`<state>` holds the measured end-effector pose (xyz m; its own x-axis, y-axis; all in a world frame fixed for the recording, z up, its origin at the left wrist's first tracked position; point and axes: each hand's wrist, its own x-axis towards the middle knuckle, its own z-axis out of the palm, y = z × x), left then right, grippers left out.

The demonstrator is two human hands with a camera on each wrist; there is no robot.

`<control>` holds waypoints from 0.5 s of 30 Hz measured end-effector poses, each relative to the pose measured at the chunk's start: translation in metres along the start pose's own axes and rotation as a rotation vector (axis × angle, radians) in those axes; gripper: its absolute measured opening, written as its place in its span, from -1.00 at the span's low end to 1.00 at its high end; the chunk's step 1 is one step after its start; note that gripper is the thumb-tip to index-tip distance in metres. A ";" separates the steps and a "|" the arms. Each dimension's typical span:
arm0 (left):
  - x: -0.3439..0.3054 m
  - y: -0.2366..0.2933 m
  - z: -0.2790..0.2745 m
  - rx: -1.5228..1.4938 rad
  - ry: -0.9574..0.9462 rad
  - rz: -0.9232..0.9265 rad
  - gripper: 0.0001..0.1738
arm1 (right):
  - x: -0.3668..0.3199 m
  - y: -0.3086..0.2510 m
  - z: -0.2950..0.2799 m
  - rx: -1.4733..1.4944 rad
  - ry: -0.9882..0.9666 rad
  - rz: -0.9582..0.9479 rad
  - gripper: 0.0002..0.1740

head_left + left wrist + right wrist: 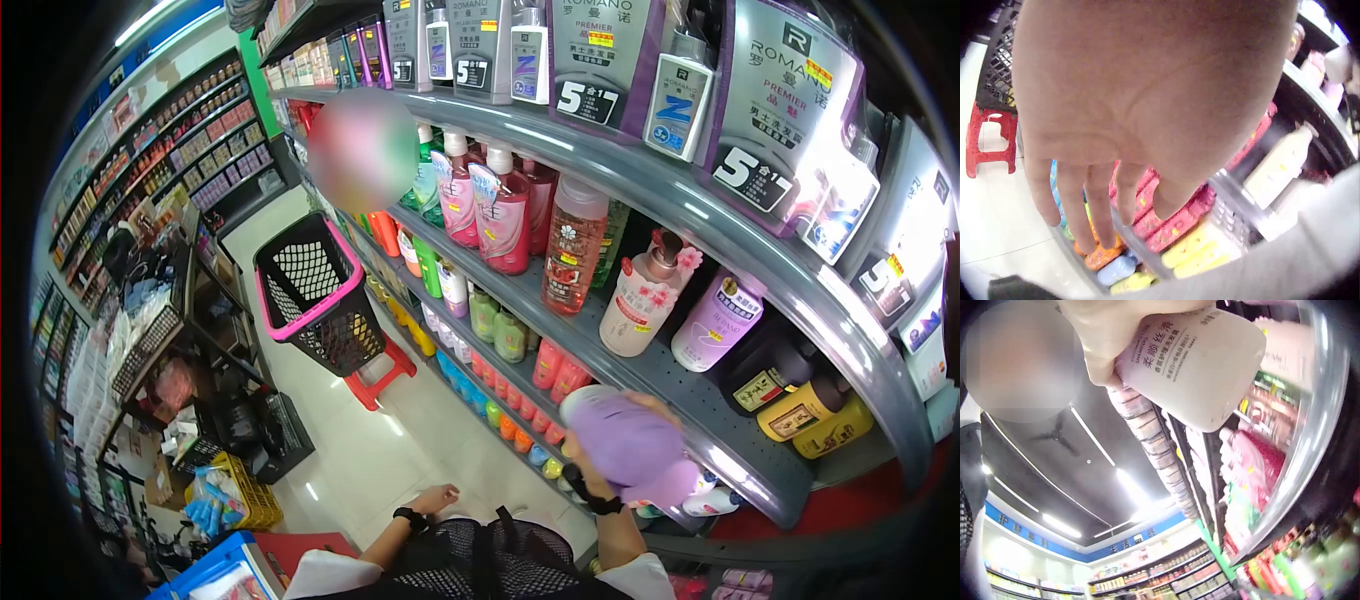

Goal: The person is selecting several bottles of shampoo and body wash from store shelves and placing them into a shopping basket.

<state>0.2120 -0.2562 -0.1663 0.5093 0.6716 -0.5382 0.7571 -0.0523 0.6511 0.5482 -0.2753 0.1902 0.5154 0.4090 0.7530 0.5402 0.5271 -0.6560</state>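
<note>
My right hand (583, 458) grips a purple shampoo bottle (632, 440) in front of the shelf edge, in the lower right of the head view. In the right wrist view, its pale lower body (1210, 369) carries dark printed lettering, and the fingers wrap round it at the top of the picture. A matching purple bottle (718, 320) stands on the shelf above, beside a cream pump bottle (640, 300) with pink flowers. Low at my side, my left hand (435, 498) holds nothing; its palm and loosely extended fingers fill much of the left wrist view.
A black basket (345, 335) with a pink rim is on a red stool (382, 372) in the aisle. Grey shelves (500, 130) of bottles curve along the right. At the left are a yellow crate (255, 505) and a cluttered rack (185, 290).
</note>
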 end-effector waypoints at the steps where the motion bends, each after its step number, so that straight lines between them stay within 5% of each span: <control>1: -0.004 0.009 -0.010 0.007 -0.004 -0.004 -0.53 | -0.012 -0.001 0.003 0.134 -0.115 0.053 -0.03; 4: -0.023 0.060 -0.039 -0.155 0.215 0.086 -0.58 | -0.087 0.055 0.017 0.286 -0.543 0.228 0.03; 6: -0.039 0.094 -0.067 -0.314 0.339 0.181 -0.61 | -0.113 0.037 0.048 0.343 -0.401 0.476 0.09; 9: -0.065 0.139 -0.090 -0.563 0.361 0.357 -0.61 | -0.130 0.019 0.059 0.560 -0.472 0.718 0.10; 12: -0.088 0.176 -0.123 -0.463 0.287 0.548 -0.54 | -0.149 0.013 0.076 0.517 -0.582 0.672 0.11; 15: -0.087 0.155 -0.105 -0.393 0.227 0.532 -0.43 | -0.155 0.003 0.083 0.544 -0.662 0.709 0.11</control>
<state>0.2420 -0.2447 0.0373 0.6393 0.7690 0.0044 0.2031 -0.1744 0.9635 0.4145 -0.2756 0.0759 0.0476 0.9784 0.2012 -0.1831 0.2066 -0.9611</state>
